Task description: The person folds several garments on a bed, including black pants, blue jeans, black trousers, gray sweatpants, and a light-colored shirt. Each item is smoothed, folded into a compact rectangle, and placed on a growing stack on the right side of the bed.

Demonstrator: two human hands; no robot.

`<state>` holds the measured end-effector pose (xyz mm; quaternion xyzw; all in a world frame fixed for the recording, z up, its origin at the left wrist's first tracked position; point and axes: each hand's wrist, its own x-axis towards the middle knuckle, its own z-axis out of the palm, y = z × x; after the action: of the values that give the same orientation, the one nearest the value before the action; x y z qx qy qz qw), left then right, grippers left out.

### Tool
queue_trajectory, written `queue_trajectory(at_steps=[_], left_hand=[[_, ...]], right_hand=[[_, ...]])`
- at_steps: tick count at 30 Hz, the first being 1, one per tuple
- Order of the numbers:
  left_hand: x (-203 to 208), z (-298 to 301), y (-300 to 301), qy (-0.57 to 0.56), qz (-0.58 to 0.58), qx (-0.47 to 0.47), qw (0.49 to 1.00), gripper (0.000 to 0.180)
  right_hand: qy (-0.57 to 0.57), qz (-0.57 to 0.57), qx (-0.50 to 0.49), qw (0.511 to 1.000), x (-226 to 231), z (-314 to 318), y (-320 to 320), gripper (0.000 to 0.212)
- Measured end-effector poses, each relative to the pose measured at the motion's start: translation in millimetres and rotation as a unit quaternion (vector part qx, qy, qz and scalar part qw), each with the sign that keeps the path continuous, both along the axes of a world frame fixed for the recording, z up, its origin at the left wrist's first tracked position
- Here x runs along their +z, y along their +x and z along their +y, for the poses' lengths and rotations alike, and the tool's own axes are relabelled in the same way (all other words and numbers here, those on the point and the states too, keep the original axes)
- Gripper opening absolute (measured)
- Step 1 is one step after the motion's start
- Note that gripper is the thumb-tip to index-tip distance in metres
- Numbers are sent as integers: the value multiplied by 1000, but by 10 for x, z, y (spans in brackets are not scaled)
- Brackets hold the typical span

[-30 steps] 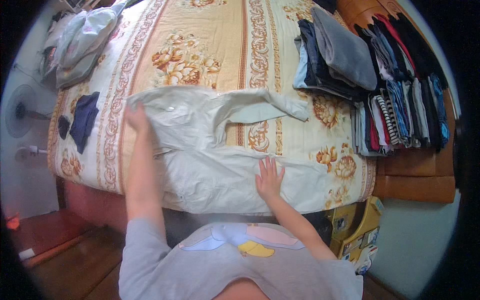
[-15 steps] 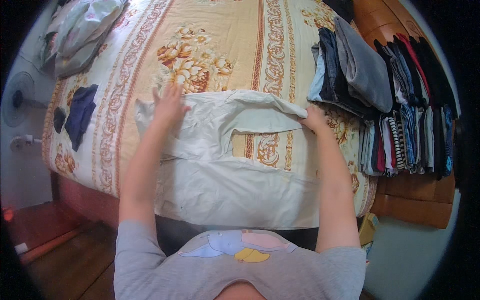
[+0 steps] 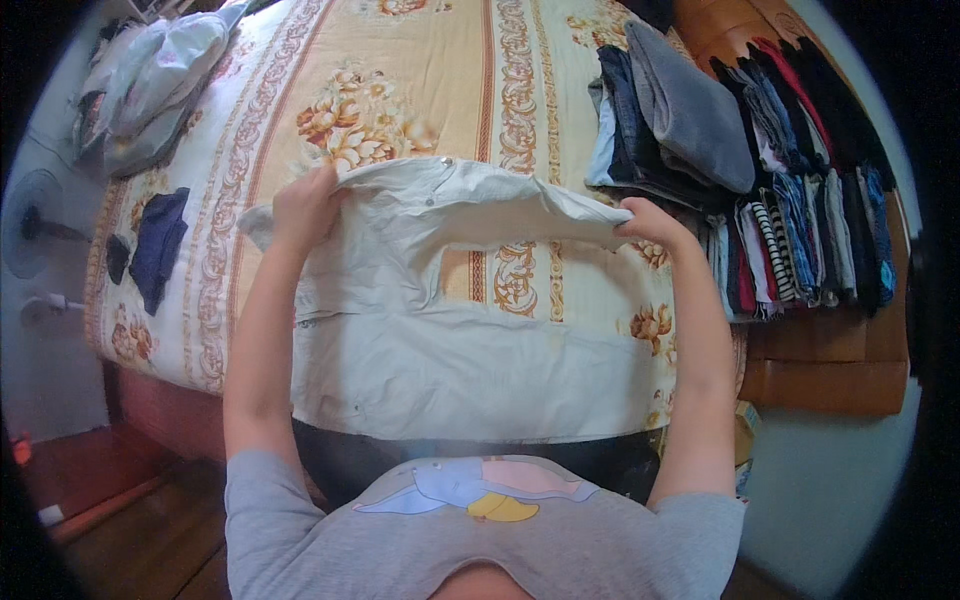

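A pair of white trousers (image 3: 470, 370) lies sideways over the front of the bed, its waist to the left and its two legs running right. My left hand (image 3: 308, 205) is closed on the far side near the waist. With my right hand (image 3: 652, 222) I pinch the hem end of the far leg. Between my hands that far edge is lifted and drawn out, with small metal buttons showing along it. The near leg lies flat in front of my body. A strip of patterned bedspread (image 3: 515, 280) shows between the legs.
Folded jeans and a grey folded garment (image 3: 690, 105) are stacked at the far right. Beside them, rows of folded clothes (image 3: 790, 240) stand on a wooden surface (image 3: 830, 385). Dark blue cloth (image 3: 160, 245) lies at the left, a plastic bag (image 3: 170, 70) behind it, a fan (image 3: 40, 225) beyond the edge.
My left hand has gone from lying spread on the cloth to gripping it. The trousers' far edge has risen and stretched, and my right hand has shifted slightly right.
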<state>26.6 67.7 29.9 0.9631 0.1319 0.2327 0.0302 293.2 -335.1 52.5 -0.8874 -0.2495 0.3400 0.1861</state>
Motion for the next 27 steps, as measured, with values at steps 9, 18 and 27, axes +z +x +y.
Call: queue_trajectory(at_steps=[9, 18, 27], left_hand=[[299, -233, -750, 15, -71, -44, 996, 28], [561, -419, -813, -1, -27, -4, 1000, 23], [-464, -1188, -2003, 77, 31, -192, 978, 8]], right_hand=[[-24, 16, 133, 991, 37, -729, -585, 34], [153, 114, -49, 980, 137, -1082, -947, 34], [23, -424, -11, 906, 131, -1734, -1737, 10]])
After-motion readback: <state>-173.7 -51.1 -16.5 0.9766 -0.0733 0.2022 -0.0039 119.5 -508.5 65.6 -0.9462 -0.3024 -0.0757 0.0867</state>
